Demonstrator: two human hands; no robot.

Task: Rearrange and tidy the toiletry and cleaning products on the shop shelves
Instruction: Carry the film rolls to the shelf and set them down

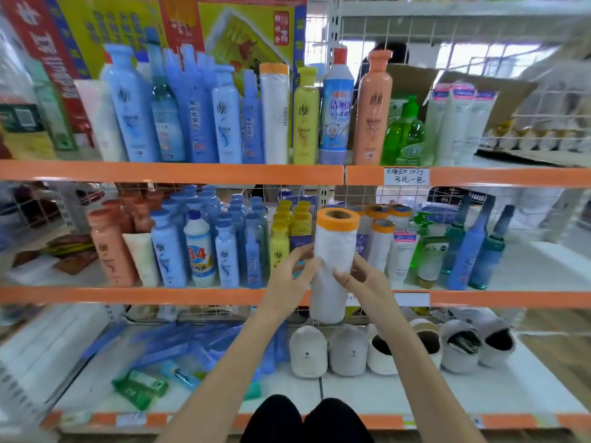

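1. You hold a white plastic-film roll with an orange tape band at its top [334, 263] upright in front of the middle shelf's orange edge strip [128, 295], clear of the shelf board.
2. Your left hand [292, 279] grips the roll's left side around mid-height: fingers curl onto the white film, thumb toward you.
3. Your right hand [364, 279] grips the roll's right side at about the same height, fingertips pressed into the film. Both hands are closed on the roll.
4. The roll's hollow core faces up; its lower end hangs below the middle shelf edge, in front of the bottom shelf.
5. Just behind the roll on the middle shelf stand more white rolls with orange tops [382, 238].
6. To their left stand small yellow bottles [279, 241], then blue shampoo bottles [168, 247], then peach bottles [110, 247].
7. One matching roll [275, 113] stands on the top shelf between blue and yellow bottles.
8. On the bottom shelf under your hands: pale grey and white slippers [347, 350].
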